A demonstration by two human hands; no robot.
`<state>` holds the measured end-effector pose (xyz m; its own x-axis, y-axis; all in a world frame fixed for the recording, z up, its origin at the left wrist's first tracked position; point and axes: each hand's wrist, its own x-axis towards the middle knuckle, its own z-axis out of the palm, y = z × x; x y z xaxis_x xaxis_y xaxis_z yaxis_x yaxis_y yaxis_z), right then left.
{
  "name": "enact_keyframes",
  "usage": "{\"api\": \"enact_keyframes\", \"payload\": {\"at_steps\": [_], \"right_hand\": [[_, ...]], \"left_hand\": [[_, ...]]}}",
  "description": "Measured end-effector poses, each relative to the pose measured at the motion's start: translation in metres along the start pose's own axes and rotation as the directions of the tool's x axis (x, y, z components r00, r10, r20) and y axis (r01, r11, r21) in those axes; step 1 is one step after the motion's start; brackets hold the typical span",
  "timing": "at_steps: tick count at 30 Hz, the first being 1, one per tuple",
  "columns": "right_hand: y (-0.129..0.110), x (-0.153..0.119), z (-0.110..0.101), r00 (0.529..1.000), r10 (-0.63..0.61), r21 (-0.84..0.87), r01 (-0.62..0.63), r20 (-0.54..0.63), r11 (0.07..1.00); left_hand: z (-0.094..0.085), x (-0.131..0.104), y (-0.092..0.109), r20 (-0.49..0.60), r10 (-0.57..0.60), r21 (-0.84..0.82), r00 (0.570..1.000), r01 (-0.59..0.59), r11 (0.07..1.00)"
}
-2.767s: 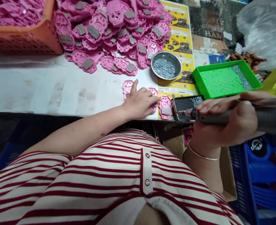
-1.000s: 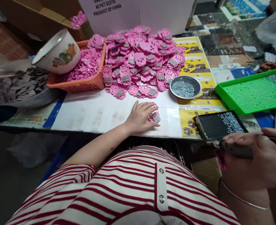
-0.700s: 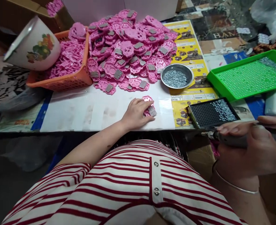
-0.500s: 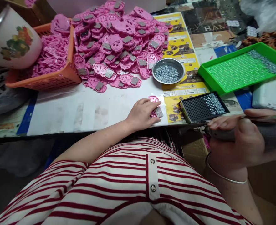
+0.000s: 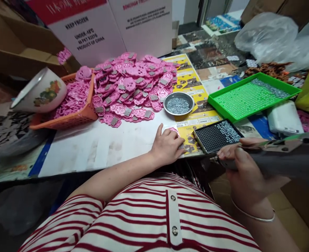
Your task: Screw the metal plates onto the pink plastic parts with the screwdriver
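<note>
My left hand point(image 5: 167, 145) rests on the white sheet at the table's front edge, fingers curled over a pink plastic part point(image 5: 174, 131). Most of that part is hidden beneath the hand; only its far edge shows. In my right hand point(image 5: 245, 168) is a dark power screwdriver point(image 5: 283, 155), its bit pointing left, just off the table edge. Near the bit, a black perforated tray point(image 5: 208, 137) holds small screws on its right side. A round metal bowl point(image 5: 179, 104) of small screws stands beyond my left hand.
Pink parts with grey plates form a heap point(image 5: 133, 87) at the back. Left of it stand an orange basket point(image 5: 91, 101) of small pink pieces and a tilted white bowl point(image 5: 42, 92). At right lie a green tray point(image 5: 238, 101) with screws and a white box point(image 5: 284, 119).
The view has tilted up, showing more of the back. My left fingers have curled further over the pink part, hiding its grey plate. The screwdriver stays in my right hand.
</note>
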<state>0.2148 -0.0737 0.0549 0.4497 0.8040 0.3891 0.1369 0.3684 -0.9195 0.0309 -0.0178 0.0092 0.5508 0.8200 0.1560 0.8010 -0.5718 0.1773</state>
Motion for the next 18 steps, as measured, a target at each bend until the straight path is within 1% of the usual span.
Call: {"api": "enact_keyframes", "payload": {"at_steps": [3, 10, 12, 14, 16, 18], "right_hand": [[-0.001, 0.001, -0.003, 1.0, 0.002, 0.057, -0.002, 0.0, 0.998], [0.008, -0.003, -0.007, 0.999, -0.031, 0.061, 0.033, -0.032, 0.998], [0.01, -0.003, -0.006, 0.998, -0.056, 0.059, 0.058, -0.038, 0.997], [0.009, -0.003, -0.005, 0.997, -0.064, 0.067, 0.066, -0.042, 0.996], [0.007, -0.003, -0.005, 0.998, -0.049, 0.089, 0.052, -0.037, 0.995], [0.004, -0.003, -0.004, 0.998, -0.053, 0.087, 0.056, -0.04, 0.995]], "left_hand": [[-0.002, 0.004, 0.0, 0.036, -0.017, -0.032, 0.999, 0.018, 0.999], [-0.002, 0.002, -0.005, 0.071, -0.112, -0.156, 0.991, 0.122, 0.98], [-0.002, 0.0, -0.007, 0.036, -0.132, -0.21, 0.991, 0.137, 0.968], [-0.003, -0.003, -0.012, -0.037, -0.148, -0.293, 0.988, 0.131, 0.947], [-0.004, -0.005, -0.021, -0.106, -0.144, -0.377, 0.984, 0.094, 0.921], [-0.006, -0.007, -0.033, -0.136, -0.116, -0.433, 0.984, 0.047, 0.9]]}}
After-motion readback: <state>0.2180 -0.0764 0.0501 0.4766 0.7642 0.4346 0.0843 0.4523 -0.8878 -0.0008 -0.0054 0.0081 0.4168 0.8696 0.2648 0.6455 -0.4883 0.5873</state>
